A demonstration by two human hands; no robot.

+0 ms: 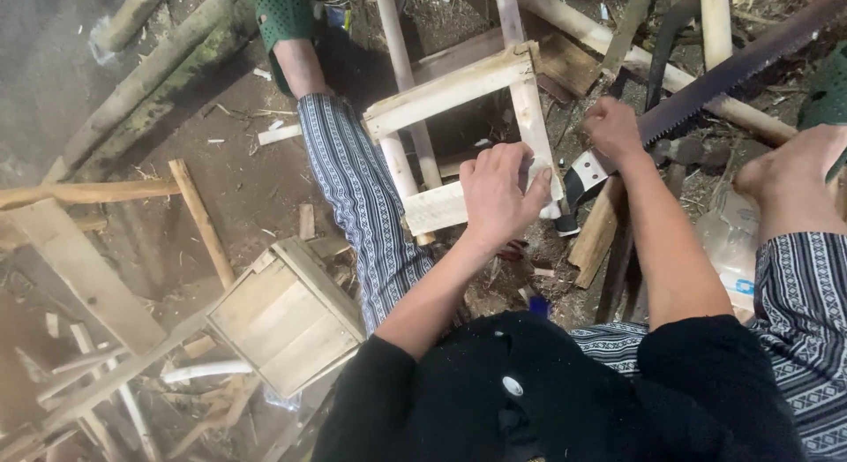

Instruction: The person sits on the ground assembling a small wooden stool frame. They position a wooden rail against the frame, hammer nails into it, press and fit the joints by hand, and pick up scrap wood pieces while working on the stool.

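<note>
1. Bare dirt floor (238, 175) littered with shavings, offcuts and poles makes up the whole workplace, seen from above a seated person.
2. At the centre lies a pale wooden frame (459, 91) of rough slats, propped over the person's left leg in striped trousers.
3. Left hand (498, 193) lies flat over the frame's near corner, fingers curled over the slat's edge, pressing it down.
4. Right hand (613, 127) is closed round the black-and-white handle of a hand saw (723, 78), whose toothed blade runs up and to the right, away from the frame.
5. Bare right foot (790, 171) rests just beside the blade; the left foot wears a green sandal (284, 21) at the top of the view.
6. Further out: a small slatted wooden box (287, 316) at lower left, a mossy pole (154, 74) and loose sticks.
7. Risk, as I judge it: the holding fingers sit close to the saw's handle end, so a slip or a jump of the teeth could catch them; the frame rests only on a leg, so it may shift under pressure.
</note>
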